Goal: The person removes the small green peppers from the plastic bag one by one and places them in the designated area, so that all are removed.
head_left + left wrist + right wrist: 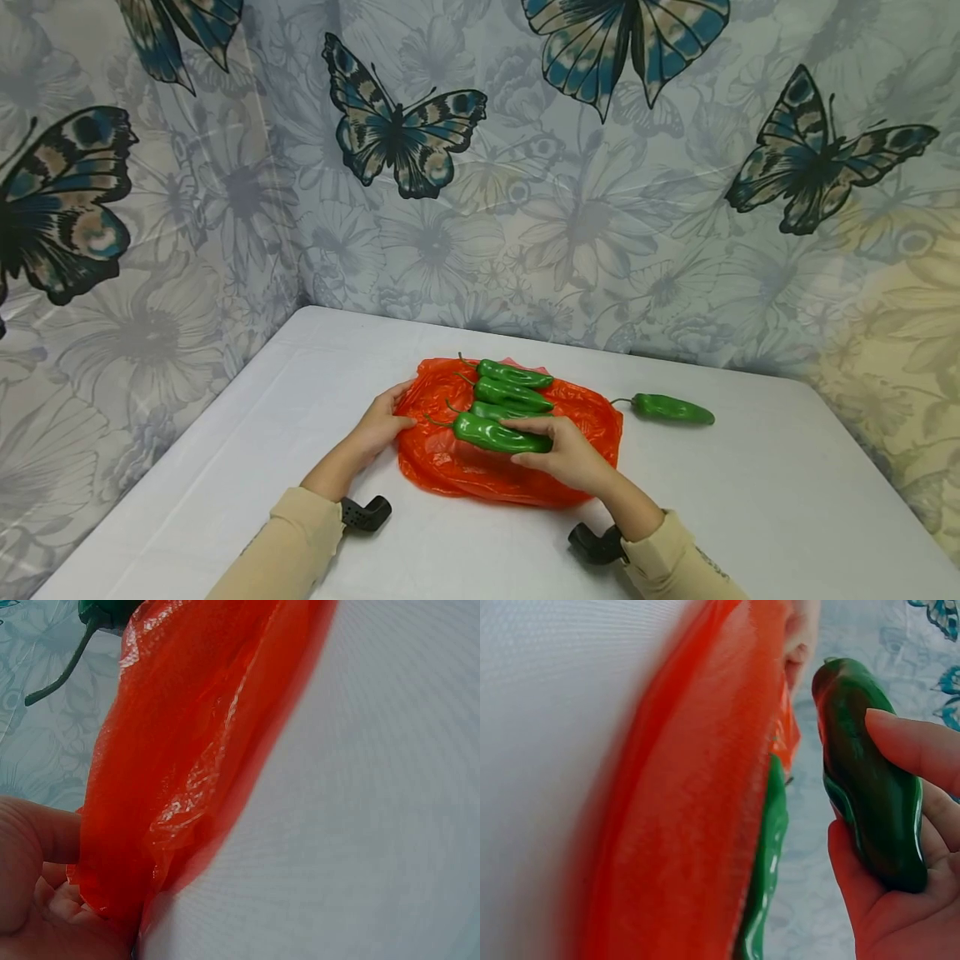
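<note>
A red plastic bag [487, 482] lies spread on the table, with several green peppers on it. My left hand [381, 427] holds the bag's left edge; in the left wrist view the bag's rim [124, 862] passes between thumb and fingers. Above the bag, my right hand [572, 457] grips a green pepper [487, 432] by its blunt end, its stem pointing left. Thumb and fingers wrap around that pepper [866, 772] in the right wrist view. Behind it lie other green peppers [513, 392] in a row, the nearest partly hidden by the held one.
One more green pepper [672, 408] lies on the white table [750, 492], right of the bag. A black wrist device [367, 513] sits on the left wrist, another black device [596, 543] on the right. Butterfly-patterned cloth [525, 250] hangs behind and beside the table.
</note>
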Available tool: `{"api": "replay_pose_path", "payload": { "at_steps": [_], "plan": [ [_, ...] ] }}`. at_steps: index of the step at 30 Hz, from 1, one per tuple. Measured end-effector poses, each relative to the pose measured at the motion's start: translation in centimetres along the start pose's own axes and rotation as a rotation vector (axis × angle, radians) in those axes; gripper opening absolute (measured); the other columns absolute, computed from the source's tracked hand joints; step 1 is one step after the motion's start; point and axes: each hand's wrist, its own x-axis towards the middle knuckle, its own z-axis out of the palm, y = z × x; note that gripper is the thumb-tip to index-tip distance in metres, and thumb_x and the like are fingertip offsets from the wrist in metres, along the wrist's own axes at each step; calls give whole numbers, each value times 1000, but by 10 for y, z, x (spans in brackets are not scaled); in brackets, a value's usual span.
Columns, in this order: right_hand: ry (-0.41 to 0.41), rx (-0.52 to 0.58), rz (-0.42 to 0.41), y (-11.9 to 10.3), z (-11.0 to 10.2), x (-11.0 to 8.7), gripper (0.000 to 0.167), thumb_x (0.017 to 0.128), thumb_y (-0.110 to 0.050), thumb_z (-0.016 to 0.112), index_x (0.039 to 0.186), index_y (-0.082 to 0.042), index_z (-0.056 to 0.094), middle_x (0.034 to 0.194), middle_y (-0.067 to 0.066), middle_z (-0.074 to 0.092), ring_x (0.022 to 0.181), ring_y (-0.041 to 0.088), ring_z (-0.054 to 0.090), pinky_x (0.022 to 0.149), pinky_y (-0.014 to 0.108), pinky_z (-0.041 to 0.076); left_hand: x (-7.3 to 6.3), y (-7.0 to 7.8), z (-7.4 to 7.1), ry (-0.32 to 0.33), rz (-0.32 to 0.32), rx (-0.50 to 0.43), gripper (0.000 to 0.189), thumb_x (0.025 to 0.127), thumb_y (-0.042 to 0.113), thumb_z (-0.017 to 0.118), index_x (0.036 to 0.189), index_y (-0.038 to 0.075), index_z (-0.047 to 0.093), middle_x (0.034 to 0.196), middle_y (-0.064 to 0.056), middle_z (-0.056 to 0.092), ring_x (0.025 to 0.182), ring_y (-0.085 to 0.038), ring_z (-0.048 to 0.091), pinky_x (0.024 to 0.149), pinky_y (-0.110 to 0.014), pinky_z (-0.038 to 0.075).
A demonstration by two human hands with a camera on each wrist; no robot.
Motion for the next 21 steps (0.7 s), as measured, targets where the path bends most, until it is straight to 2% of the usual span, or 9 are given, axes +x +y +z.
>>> {"api": "replay_pose_path", "payload": {
  "at_steps": [5, 9, 16, 21],
  "plan": [
    [-11, 13, -20, 2, -5, -1, 46, 79, -16, 72, 124, -12, 61, 125, 11, 61, 109, 24, 54, 84, 17, 48, -1, -1, -1, -12, 22, -13, 67, 82, -11, 50, 144, 4, 30, 149, -20, 31, 136, -35, 32, 108, -46, 34],
    [-11, 19, -21, 2, -8, -3, 46, 79, -15, 72, 124, -10, 61, 125, 14, 60, 105, 23, 55, 83, 17, 49, -5, 1, -1, -22, 60, 1, 67, 81, -10, 50, 144, 3, 31, 148, -22, 32, 134, -35, 35, 105, -40, 40],
    [0, 20, -5, -2, -16, -6, 46, 78, -13, 72, 123, -12, 62, 125, 13, 61, 108, 25, 56, 82, 16, 50, -1, -1, 0, -11, 4, -28, 68, 82, -13, 49, 145, 5, 30, 150, -19, 31, 136, -34, 32, 109, -46, 34],
    [-18, 40, -7, -3, -23, -7, 46, 78, -12, 72, 124, -11, 61, 124, 12, 61, 110, 22, 57, 84, 16, 50, -1, 0, 0, -8, -2, -24, 67, 82, -13, 48, 144, 4, 30, 149, -20, 31, 136, -35, 32, 109, -46, 33]
  ]
}}
